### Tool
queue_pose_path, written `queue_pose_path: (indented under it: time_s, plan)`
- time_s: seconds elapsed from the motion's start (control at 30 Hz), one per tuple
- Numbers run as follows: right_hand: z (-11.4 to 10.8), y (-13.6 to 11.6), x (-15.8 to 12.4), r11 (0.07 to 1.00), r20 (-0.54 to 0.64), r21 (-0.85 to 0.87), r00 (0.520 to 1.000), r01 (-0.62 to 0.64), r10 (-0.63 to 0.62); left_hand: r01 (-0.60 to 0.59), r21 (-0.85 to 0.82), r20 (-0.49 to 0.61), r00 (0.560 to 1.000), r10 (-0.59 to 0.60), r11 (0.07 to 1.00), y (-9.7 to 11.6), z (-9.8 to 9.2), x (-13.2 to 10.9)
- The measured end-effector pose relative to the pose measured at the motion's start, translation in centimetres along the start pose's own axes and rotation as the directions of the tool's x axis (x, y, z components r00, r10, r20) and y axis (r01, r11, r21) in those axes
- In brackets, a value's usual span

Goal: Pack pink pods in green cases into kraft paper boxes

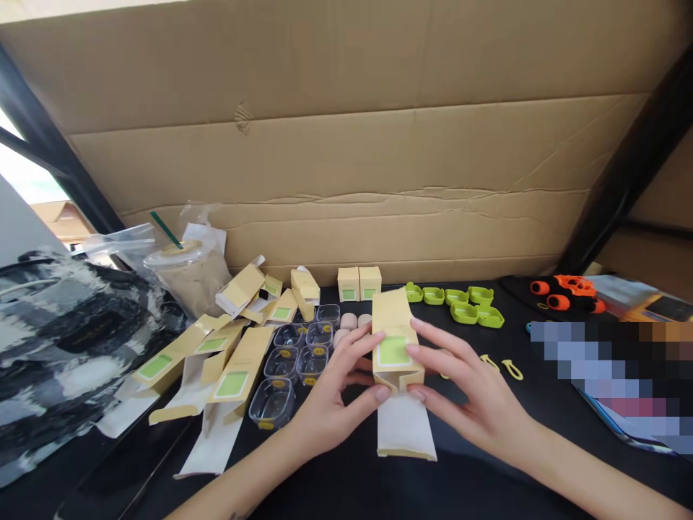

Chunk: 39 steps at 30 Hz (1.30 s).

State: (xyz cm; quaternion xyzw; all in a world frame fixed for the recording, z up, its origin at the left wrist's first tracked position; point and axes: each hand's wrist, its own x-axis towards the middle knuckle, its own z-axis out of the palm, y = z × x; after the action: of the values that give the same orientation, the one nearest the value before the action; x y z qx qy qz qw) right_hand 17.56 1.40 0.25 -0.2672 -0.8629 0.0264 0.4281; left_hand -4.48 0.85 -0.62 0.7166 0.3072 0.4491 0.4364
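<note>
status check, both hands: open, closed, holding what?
Left hand: closed on the small carton, gripping its left side.
Right hand: holding the same carton, fingers against its right side.

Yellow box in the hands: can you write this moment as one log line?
left hand: holds yellow box | right hand: holds yellow box | flap: open toward person | under: black table | nearby: clear cups

Both bare forearms are being stretched in from the lower edge and angled towards each other. The left hand (330, 404) is being held palm inward, its thumb low and its fingers (362, 345) above in a pinch. The right hand (476, 393) is being held as its mirror, fingers long, tips pressed inward.
</note>
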Motion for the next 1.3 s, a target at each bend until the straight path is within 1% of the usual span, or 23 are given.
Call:
queue_pose_path:
  time_s: [0.1, 0.23, 0.33, 0.4, 0.47, 0.53, 0.6, 0.7, 0.8, 0.93, 1.17, 1.3]
  plan:
    - [0.2, -0.1, -0.1, 0.999, 0.020, 0.005, 0.999, 0.044, -0.044, 0.004, -0.088, -0.025, 1.000, -0.006, 0.996, -0.3, 0.1, 0.2]
    - [0.3, -0.1, 0.0, 0.997, 0.026, 0.076, 0.999, 0.030, -0.032, 0.005, -0.182, -0.072, 0.997, -0.018, 0.983, -0.3, 0.2, 0.5]
    - [0.1, 0.1, 0.2, 0.996, 0.094, 0.084, 0.995, 0.035, -0.043, -0.016, -0.205, -0.136, 0.991, -0.012, 0.979, 0.0, 0.3, 0.7]
    - [0.0, 0.4, 0.3, 0.994, 0.137, 0.088, 0.988, 0.061, -0.073, -0.003, -0.220, -0.177, 0.984, -0.037, 0.976, 0.2, 0.4, 0.7]
    - [-0.1, 0.6, 0.3, 0.993, 0.160, 0.086, 0.982, 0.084, -0.097, 0.015, -0.245, -0.195, 0.979, -0.064, 0.969, 0.3, 0.4, 0.7]
    - [0.0, 0.7, 0.3, 0.995, 0.176, 0.068, 0.980, 0.077, -0.088, 0.018, -0.266, -0.196, 0.978, -0.072, 0.964, 0.3, 0.4, 0.7]
    - [0.0, 0.6, 0.2, 0.998, 0.187, 0.053, 0.981, 0.034, -0.043, 0.012, -0.277, -0.182, 0.981, -0.065, 0.961, 0.4, 0.4, 0.6]
    - [-0.1, 0.4, 0.1, 0.995, 0.144, 0.098, 0.989, -0.001, -0.013, 0.018, -0.289, -0.142, 0.988, -0.061, 0.957, 0.5, 0.4, 0.6]
    - [-0.2, 0.3, 0.1, 0.998, 0.114, 0.060, 0.993, 0.032, -0.038, 0.015, -0.297, -0.119, 0.991, -0.053, 0.955, 0.6, 0.6, 0.5]
    - [-0.1, 0.2, 0.2, 0.995, 0.165, -0.086, 0.985, 0.058, -0.043, 0.018, -0.295, -0.111, 0.992, -0.052, 0.955, 0.7, 0.7, 0.4]
    - [0.1, 0.1, 0.4, 0.979, 0.114, -0.163, 0.988, 0.124, -0.106, 0.085, -0.313, 0.023, 0.996, -0.082, 0.946, 0.0, 0.4, 0.1]
    - [0.0, 0.1, 0.4, 0.964, 0.129, -0.219, 0.984, 0.150, -0.124, 0.094, -0.329, 0.037, 0.996, -0.087, 0.939, 0.0, 0.4, 0.1]
